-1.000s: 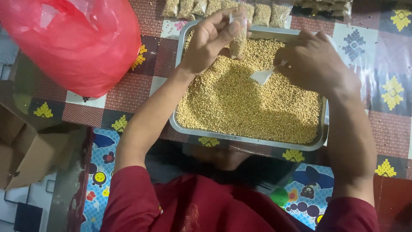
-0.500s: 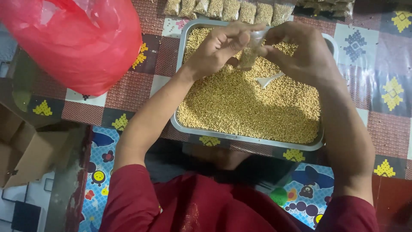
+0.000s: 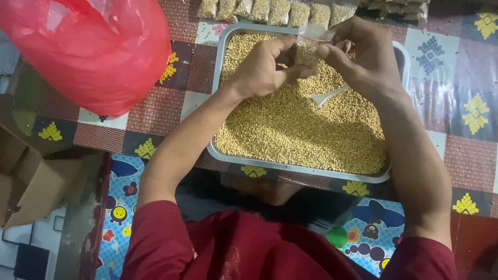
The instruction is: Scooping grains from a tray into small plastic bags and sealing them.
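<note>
Both hands now meet over the far end of the metal tray (image 3: 228, 150) of grain. The left hand (image 3: 262, 70) and right hand (image 3: 363, 57) pinch a small clear bag (image 3: 310, 45), part-filled, fingers closed on its top. The white scoop (image 3: 328, 96), held a second ago, lies dropped in the grain; filling looks done, sealing underway.

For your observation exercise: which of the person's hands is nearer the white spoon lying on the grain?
Right. The right hand hovers just above the white spoon; the left hand is farther off to the side.
</note>
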